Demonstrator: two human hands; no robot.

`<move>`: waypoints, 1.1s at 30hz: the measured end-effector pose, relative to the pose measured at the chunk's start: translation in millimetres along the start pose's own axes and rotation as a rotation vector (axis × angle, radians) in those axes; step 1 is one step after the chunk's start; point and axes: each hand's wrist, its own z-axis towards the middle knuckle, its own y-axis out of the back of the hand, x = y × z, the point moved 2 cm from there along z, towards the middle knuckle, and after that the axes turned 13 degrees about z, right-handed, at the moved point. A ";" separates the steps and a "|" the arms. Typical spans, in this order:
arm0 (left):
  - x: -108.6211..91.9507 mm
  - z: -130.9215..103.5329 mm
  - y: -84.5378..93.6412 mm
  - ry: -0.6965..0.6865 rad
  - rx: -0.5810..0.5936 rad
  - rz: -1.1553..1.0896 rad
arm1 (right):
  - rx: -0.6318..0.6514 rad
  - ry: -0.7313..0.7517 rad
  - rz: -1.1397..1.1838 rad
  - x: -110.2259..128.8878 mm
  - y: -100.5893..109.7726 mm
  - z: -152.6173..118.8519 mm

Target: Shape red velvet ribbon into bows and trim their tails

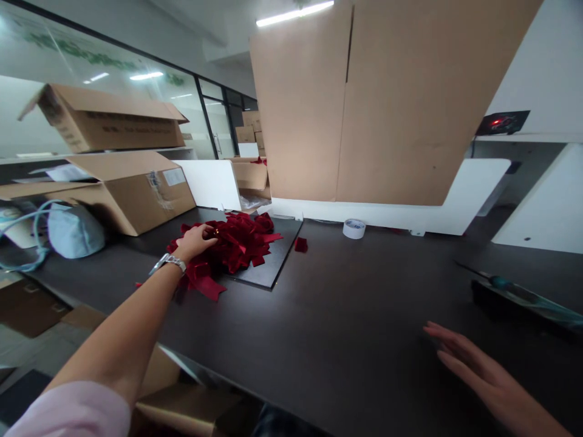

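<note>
Left hand [195,241], fingers curled, grips the red ribbon pile [232,240] at centre-left of the frame; right hand [473,370], open and flat, rests empty on the table [341,315] at lower right.

desk: dark worktop [346,315] | dividers: white panels [473,188] along the back edge | cardboard: big sheet [387,97] leaning ahead, open boxes [113,152] stacked left | wall: glass partition [91,67] with black frames at left | light: ceiling strip lamps [296,12] lit | floor: grey, lower left
</note>
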 end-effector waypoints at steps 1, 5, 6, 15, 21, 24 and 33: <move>-2.6 -0.4 0.9 -0.011 0.006 0.007 | 0.056 0.042 -0.010 8.6 -7.6 4.9; -14.5 -0.2 5.0 -0.066 0.066 -0.004 | 0.212 0.206 0.010 39.9 -40.0 26.2; -17.0 0.5 5.8 -0.062 0.082 -0.014 | 0.245 0.247 0.020 47.4 -47.6 31.9; -25.2 2.5 24.1 0.034 -0.029 -0.367 | 0.258 0.191 0.263 52.4 -77.7 82.0; -59.6 -4.3 61.7 -0.023 -0.111 -0.919 | 0.187 0.115 0.418 29.3 -71.6 86.8; -94.1 -16.2 74.9 -0.132 -0.029 -1.172 | 0.165 0.142 0.440 33.5 -68.8 84.9; -186.9 -76.4 57.7 -0.465 0.377 -1.557 | 0.092 0.194 0.528 34.3 -65.3 81.2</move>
